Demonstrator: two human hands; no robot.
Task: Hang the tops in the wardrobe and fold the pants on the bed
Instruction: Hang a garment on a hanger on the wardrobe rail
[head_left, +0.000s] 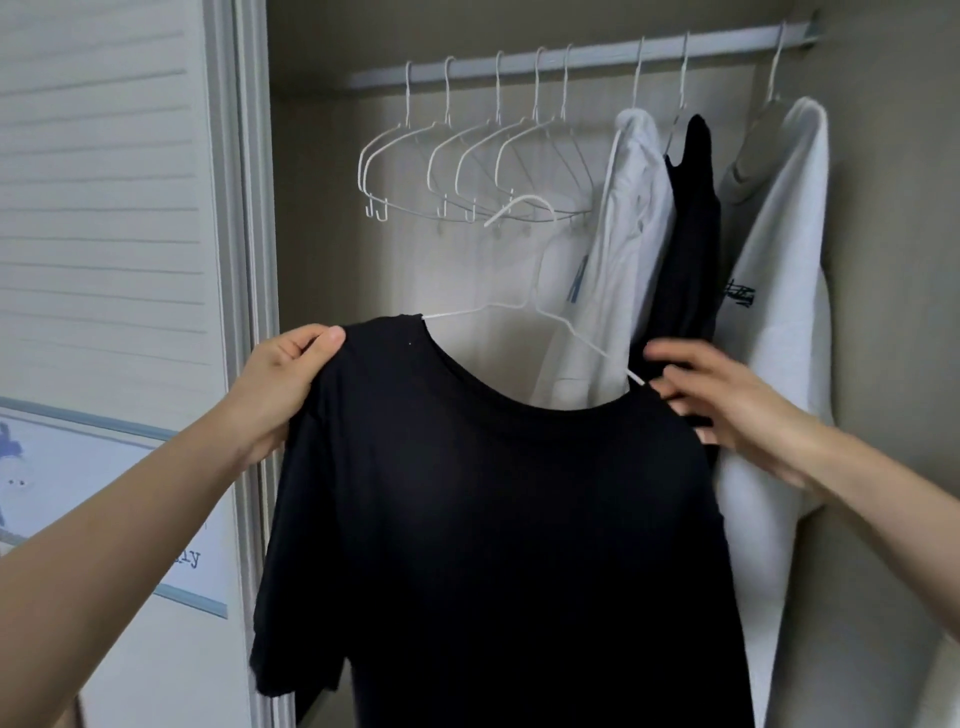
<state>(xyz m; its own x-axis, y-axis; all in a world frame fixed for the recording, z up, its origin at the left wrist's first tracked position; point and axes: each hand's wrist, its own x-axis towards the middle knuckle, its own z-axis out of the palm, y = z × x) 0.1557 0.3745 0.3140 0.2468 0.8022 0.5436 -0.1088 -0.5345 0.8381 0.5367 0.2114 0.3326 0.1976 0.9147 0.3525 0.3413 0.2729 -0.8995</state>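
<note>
Head camera view: a black T-shirt (498, 519) is held up in the centre of the frame, in front of an open wardrobe (311, 208). A white wire hanger (524, 306) is threaded through its neck, with the hook rising above the collar and not yet on the rail (571, 54), which runs across the upper part of the frame. The left hand (283, 384), at centre left, is pinching the shirt's shoulder between thumb and fingers. The right hand (727, 400), at centre right, is blurred; its fingers appear to be closing on the fabric at the hanger's end, though the grip cannot be told for certain. Five empty hangers (467, 166) are hung at the upper centre, and a white top (628, 234), a dark top (693, 234) and another white top (779, 260) at the upper right. For a clean result, both shoulder seams are best seated squarely over the wire ends before the hook is lifted to the free stretch of rail between the empty hangers and the hung tops.
</note>
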